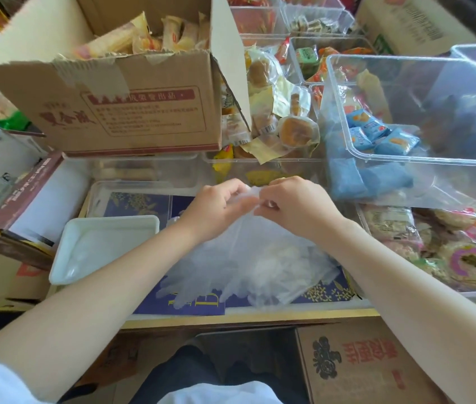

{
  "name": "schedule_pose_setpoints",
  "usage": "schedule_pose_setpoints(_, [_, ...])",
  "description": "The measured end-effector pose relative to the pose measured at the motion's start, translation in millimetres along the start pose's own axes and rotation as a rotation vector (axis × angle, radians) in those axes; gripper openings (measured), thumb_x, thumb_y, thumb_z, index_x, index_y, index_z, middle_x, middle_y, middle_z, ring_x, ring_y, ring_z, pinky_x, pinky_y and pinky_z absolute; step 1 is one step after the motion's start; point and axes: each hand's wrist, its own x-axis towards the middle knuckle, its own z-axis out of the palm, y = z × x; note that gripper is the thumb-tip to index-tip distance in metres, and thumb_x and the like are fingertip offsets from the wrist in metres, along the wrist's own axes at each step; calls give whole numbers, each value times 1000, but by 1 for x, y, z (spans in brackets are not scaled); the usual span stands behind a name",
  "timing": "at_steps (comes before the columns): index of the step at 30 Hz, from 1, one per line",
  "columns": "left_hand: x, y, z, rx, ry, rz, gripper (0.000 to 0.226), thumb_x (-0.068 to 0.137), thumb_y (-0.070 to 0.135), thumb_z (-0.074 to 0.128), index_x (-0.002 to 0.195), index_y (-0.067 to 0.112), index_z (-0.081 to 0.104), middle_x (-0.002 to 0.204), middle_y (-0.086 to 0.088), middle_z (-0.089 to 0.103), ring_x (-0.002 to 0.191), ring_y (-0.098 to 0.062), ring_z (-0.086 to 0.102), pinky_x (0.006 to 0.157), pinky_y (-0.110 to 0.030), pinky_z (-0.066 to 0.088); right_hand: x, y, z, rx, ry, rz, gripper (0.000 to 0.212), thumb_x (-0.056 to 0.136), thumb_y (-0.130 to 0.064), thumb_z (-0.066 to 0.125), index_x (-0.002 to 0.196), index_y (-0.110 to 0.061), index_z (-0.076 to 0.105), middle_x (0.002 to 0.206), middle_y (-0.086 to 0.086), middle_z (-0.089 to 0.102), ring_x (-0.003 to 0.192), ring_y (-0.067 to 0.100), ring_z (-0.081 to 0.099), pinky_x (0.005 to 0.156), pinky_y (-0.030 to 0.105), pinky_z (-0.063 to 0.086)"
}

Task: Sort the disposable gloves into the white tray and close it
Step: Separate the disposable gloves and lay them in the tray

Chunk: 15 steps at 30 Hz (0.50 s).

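A loose heap of clear disposable gloves point(248, 266) lies on the blue patterned surface in front of me. My left hand point(216, 207) and my right hand point(295, 205) meet above the heap and both pinch the top edge of one thin clear glove, which hangs down from them. The white tray point(67, 269) sits to the left of the heap, open, with some clear film lying inside it. A clear lid or container point(99, 193) stands just behind the tray.
A big cardboard box point(131, 112) of snacks stands behind on the left. Clear plastic bins point(347, 135) with wrapped snacks fill the right and back. A maroon box point(20, 199) lies at the left, another cardboard box point(362, 365) below the table edge.
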Motion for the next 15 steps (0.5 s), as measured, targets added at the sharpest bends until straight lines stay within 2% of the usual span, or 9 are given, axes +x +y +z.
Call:
schedule_pose_setpoints(2, [-4,-2,2,-21,-76,-29,37,75,57,65,87,23,61,76,1,62,65,-5,52,61,-18,35,1,1,1,47,17,38,21,90,-39,56,81,-21,62,77,-7,49,78,23,54,52,25,28])
schedule_pose_setpoints(3, [-5,-2,2,-46,-90,-49,39,73,55,68,91,21,64,85,-2,66,75,-12,57,66,-23,38,1,1,2,56,21,32,22,89,-40,57,80,-21,62,75,-6,50,75,22,54,50,24,27])
schedule_pose_setpoints(5, [-7,0,4,-93,-85,-71,29,80,42,68,96,18,67,93,-1,69,86,-15,61,73,-29,43,1,2,4,68,23,18,24,86,-42,60,80,-19,65,68,-6,49,69,20,52,50,25,28])
schedule_pose_setpoints(8, [-7,-1,4,-144,-58,-92,19,88,33,61,92,15,67,89,0,69,80,-9,60,74,-25,43,0,10,4,277,19,96,40,79,-40,71,56,-19,46,54,-8,39,52,11,37,50,28,29])
schedule_pose_setpoints(9, [-6,-2,3,-173,-40,-110,17,90,30,60,91,14,66,88,-1,69,79,-10,61,75,-25,44,-1,14,3,375,19,159,44,75,-36,75,54,-19,40,53,-8,38,50,10,33,51,28,29])
schedule_pose_setpoints(10, [-5,-4,2,-226,-13,-133,16,90,27,60,90,13,66,90,-4,70,81,-15,62,78,-28,46,-2,19,2,493,14,236,43,73,-31,78,54,-17,42,53,-8,39,51,10,34,52,27,30])
schedule_pose_setpoints(12, [-3,-9,1,-367,79,-197,14,91,23,60,90,11,67,92,-7,70,82,-19,63,83,-37,47,-7,30,0,797,-5,373,25,71,-20,79,62,-11,58,57,-5,53,55,9,47,57,25,38])
schedule_pose_setpoints(13, [-2,-11,1,-425,126,-226,14,91,22,60,90,10,67,91,-5,70,80,-15,63,82,-37,46,-9,34,0,929,-23,419,17,73,-16,78,66,-11,63,59,-6,58,56,8,51,58,23,42])
schedule_pose_setpoints(15, [0,-14,1,-490,205,-277,13,91,23,60,90,13,68,86,1,71,72,-8,62,78,-32,45,-13,37,0,1091,-66,455,16,79,-15,73,67,-15,62,58,-10,62,56,5,53,54,18,42])
